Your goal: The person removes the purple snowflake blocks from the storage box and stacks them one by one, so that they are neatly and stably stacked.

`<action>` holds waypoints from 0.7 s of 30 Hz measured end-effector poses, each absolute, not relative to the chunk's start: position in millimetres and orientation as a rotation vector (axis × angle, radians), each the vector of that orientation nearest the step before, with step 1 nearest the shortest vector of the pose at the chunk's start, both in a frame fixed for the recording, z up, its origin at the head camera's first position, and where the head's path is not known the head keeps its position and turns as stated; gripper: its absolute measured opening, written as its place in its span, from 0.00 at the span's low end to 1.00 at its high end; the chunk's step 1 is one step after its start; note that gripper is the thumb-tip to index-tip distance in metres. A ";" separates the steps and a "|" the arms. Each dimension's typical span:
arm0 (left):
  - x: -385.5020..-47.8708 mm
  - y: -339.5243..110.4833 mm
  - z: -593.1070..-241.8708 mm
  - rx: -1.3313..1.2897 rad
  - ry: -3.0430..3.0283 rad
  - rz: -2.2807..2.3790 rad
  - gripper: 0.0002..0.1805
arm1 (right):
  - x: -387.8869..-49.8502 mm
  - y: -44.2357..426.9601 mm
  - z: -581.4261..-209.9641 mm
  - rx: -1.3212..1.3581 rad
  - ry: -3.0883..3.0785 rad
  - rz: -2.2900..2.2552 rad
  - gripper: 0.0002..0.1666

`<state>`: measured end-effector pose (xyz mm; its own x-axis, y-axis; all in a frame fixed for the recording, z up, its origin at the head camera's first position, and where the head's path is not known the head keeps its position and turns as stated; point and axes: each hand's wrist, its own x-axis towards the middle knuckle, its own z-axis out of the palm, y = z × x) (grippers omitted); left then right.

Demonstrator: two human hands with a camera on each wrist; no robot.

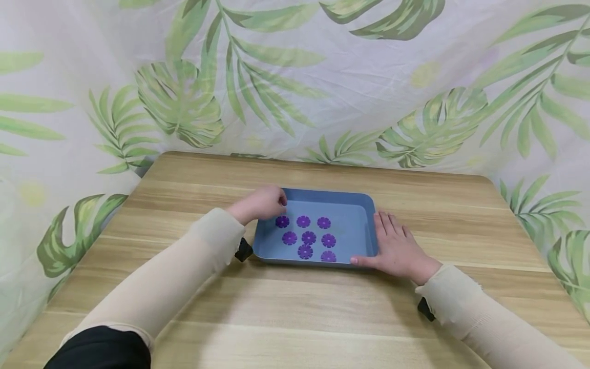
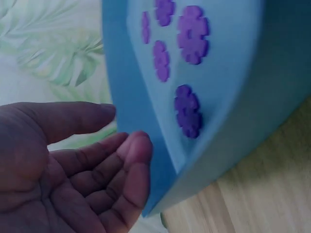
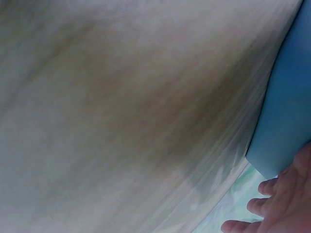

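A shallow blue tray (image 1: 352,225) holds several purple notched plastic discs (image 1: 309,238), loosely laid out in rows. Over the tray's back left corner is my left hand (image 1: 266,201). The left wrist view shows its fingers (image 2: 139,150) bent loosely and its thumb apart from them, with nothing between. Nearest to that hand lies one purple disc (image 2: 188,111), close to the tray's left wall. Against the tray's right end rests my right hand (image 1: 398,249), fingers straight and spread, thumb at the near rim. The right wrist view catches only part of that hand beside the blue tray wall (image 3: 284,97).
The tray stands on a wooden table (image 1: 295,318) with rounded back corners. A cloth with a green leaf print (image 1: 276,77) hangs behind the table and at its sides. Dark wrist-camera pieces (image 1: 243,250) sit under the sleeve cuffs.
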<state>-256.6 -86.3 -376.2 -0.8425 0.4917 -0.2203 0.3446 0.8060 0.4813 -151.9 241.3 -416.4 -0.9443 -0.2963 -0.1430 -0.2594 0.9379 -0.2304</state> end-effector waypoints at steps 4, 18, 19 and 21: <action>-255.5 -76.8 -380.2 0.641 2.652 0.463 0.04 | -152.3 242.0 -417.0 -0.421 2.915 -0.304 0.80; -241.7 -70.3 -391.5 0.660 2.689 0.230 0.05 | -152.4 242.7 -417.6 -0.445 2.929 -0.285 0.80; -241.4 -70.1 -392.0 0.665 2.694 0.222 0.06 | -152.4 242.7 -417.4 -0.449 2.930 -0.285 0.79; -241.3 -69.8 -393.2 0.663 2.698 0.218 0.07 | -152.0 242.7 -417.0 -0.454 2.931 -0.287 0.79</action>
